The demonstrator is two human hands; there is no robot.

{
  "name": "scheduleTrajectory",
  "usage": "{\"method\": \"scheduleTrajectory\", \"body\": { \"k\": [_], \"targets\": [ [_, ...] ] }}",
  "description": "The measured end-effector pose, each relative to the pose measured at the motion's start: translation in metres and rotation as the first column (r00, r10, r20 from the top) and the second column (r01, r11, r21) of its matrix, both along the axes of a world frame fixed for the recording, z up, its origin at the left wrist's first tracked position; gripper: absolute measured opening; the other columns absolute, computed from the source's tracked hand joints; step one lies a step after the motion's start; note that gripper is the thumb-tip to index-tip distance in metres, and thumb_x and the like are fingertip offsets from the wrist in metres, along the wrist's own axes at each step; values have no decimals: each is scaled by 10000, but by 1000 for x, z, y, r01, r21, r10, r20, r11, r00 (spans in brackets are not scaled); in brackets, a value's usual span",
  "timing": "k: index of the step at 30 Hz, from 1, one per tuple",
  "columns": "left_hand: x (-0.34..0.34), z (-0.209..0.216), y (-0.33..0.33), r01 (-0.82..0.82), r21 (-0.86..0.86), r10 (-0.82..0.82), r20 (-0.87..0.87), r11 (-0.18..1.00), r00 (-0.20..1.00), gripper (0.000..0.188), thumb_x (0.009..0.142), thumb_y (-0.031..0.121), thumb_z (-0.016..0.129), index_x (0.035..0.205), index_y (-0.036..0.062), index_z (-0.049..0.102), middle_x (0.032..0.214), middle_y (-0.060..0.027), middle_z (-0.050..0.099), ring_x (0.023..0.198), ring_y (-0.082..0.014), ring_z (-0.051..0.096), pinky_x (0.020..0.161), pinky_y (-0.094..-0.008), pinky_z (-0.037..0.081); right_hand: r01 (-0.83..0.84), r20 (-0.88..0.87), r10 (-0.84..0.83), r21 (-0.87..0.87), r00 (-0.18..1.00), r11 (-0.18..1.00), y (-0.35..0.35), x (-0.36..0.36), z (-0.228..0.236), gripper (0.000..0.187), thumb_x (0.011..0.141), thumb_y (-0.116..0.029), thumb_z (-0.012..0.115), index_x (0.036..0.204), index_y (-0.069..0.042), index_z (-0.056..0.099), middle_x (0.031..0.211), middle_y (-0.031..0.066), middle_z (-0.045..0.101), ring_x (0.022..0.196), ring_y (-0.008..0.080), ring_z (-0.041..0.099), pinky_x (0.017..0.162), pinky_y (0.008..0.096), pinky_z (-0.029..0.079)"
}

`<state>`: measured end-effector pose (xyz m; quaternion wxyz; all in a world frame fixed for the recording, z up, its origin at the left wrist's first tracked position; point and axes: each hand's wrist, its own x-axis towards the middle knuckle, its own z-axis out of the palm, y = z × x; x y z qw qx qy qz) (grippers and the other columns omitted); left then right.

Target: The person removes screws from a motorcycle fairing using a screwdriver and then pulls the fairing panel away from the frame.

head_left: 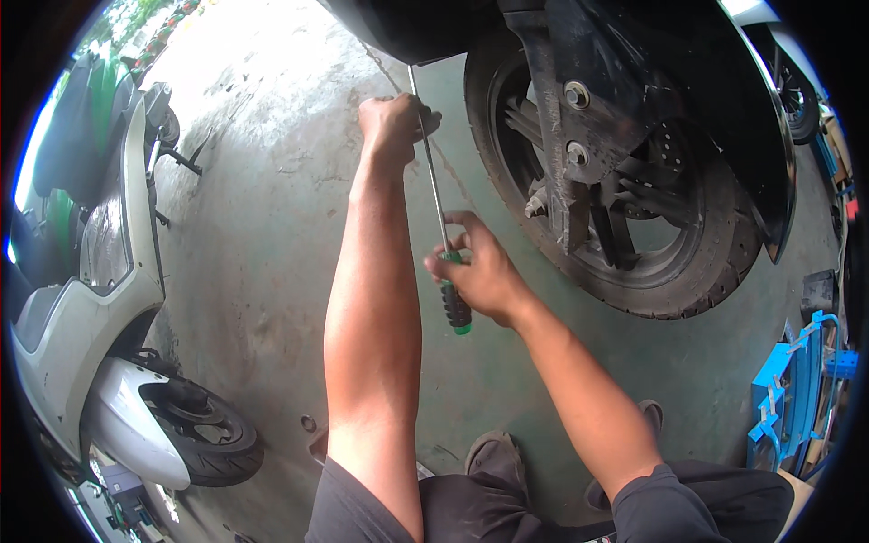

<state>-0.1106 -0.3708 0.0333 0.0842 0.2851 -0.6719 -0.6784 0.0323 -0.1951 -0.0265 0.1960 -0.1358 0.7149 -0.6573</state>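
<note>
A long screwdriver with a thin metal shaft and a green and black handle [457,306] slants up and away from me, its far end at the lower edge of a black motorbike body panel [412,27]. The handle's upper part is between the fingers of my right hand [489,276], thumb and fingers bent round it. Farther up, my left hand [391,122] is closed at the shaft, its fingers curled there and partly hidden. Whether the screwdriver's tip sits in a screw cannot be made out. Close on the right stands the motorbike's wheel [597,294], with a dusty tyre and dark spokes.
A white scooter [136,425] stands at the left. Blue metal frames [787,380] and boxes line the right edge. My shoes [496,457] are on the worn greenish floor [262,299], which is brightly lit at the far end. Another wheel [797,95] shows at the upper right.
</note>
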Motion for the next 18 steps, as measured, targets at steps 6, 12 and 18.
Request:
{"method": "scheduleTrajectory", "body": {
  "k": [6,12,18],
  "targets": [
    [21,-10,-20,-281,399,347,-101,873,933,258,928,114,497,1052,-112,483,922,-222,620,747,-303,701,609,-359,616,-228,89,215,192,973,954,31,-9,59,614,862,-123,705,1387,44,432,869,112,650,591,141,636,568,307,516],
    [40,-7,-33,-376,588,508,-70,716,859,586,985,397,305,1456,51,262,1328,-241,491,996,-367,592,822,-433,526,-253,78,243,424,967,870,23,-64,165,356,839,-170,725,1036,114,638,705,219,671,583,243,678,612,359,550],
    [54,5,-38,-434,587,551,-25,683,834,587,990,420,277,1528,195,206,1346,-188,521,1101,-360,535,899,-441,446,-167,16,190,546,982,821,0,-37,169,369,835,-188,711,1050,105,644,925,289,687,912,407,689,817,409,557]
  ]
}}
